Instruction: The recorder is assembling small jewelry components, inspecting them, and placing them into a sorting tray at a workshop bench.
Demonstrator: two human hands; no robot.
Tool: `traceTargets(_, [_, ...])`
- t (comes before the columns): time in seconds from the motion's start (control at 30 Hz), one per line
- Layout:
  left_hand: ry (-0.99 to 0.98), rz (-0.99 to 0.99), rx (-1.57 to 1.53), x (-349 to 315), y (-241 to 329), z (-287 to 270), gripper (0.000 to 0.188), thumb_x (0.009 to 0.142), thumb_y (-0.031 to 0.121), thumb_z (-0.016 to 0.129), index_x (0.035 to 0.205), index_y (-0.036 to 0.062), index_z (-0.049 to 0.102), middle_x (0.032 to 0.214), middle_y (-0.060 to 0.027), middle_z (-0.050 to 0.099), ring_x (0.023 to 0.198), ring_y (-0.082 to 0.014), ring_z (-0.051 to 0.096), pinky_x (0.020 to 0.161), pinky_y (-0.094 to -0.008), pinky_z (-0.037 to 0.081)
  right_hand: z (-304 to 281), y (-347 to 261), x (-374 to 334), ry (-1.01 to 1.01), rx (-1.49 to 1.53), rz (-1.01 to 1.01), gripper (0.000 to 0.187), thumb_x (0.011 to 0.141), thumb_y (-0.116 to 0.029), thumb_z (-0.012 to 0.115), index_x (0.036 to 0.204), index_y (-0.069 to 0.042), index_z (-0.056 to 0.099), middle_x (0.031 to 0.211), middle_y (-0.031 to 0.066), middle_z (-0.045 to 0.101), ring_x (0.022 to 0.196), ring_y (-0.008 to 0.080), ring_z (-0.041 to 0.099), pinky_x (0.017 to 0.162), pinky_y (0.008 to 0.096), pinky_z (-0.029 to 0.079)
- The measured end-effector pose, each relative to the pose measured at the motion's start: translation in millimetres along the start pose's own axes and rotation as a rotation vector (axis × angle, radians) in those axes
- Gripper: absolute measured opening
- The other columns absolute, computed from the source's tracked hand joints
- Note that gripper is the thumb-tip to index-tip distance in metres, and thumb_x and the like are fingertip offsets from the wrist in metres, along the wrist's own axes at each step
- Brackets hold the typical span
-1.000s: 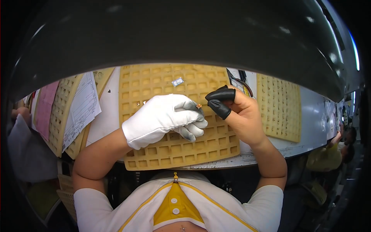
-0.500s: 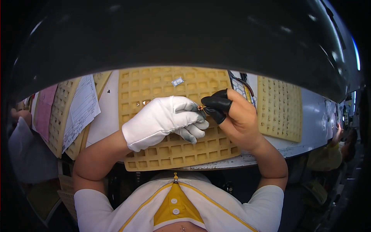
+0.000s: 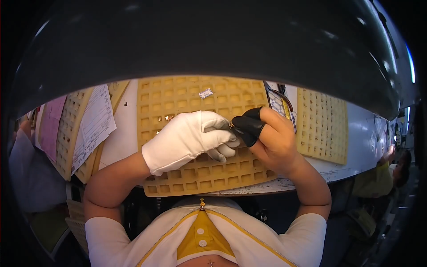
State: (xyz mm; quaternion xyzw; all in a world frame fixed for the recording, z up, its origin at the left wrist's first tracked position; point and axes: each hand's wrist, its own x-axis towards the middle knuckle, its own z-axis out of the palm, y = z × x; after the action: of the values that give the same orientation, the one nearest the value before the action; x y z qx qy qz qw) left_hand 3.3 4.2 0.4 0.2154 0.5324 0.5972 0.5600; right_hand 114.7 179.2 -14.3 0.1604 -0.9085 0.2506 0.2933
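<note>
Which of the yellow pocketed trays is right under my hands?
The large middle tray, bearing the small white label: the left hand and right hand are over it. The right tray lies aside; the left trays lie by papers.

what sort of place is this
Probably a jewellery or small-parts workshop: a tiny gold-coloured piece being held, a yellow rectangular tray of square pockets, and white printed paper sheets.
</note>
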Motion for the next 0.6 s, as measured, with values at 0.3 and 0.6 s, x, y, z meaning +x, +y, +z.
traceTargets(0.3, [-0.071,0.003,-0.036,-2,0,-5,0.031,0.089,0.017,0.060,0.110,-0.0053,0.056,0.100,-0.0180,0.064,0.085,-0.0243,0.066,0.071,-0.0333,0.056,-5,-2,-3,-0.109,1.123,0.948,0.017,0.087,0.001,0.054,0.102,0.002,0.062,0.081,0.0036,0.062,0.068,0.0059,0.056,0.056,0.0191,0.050])
traceTargets(0.6, [-0.096,-0.013,-0.093,-1,-4,-8,0.032,0.089,0.017,0.060,0.111,-0.0048,0.055,0.102,-0.0182,0.064,0.087,-0.0251,0.066,0.072,-0.0335,0.056,-2,1,-5,-0.120,1.180,0.948,0.016,0.089,-0.002,0.054,0.102,0.001,0.062,0.079,0.0033,0.062,0.066,0.0057,0.056,0.058,0.0189,0.048])
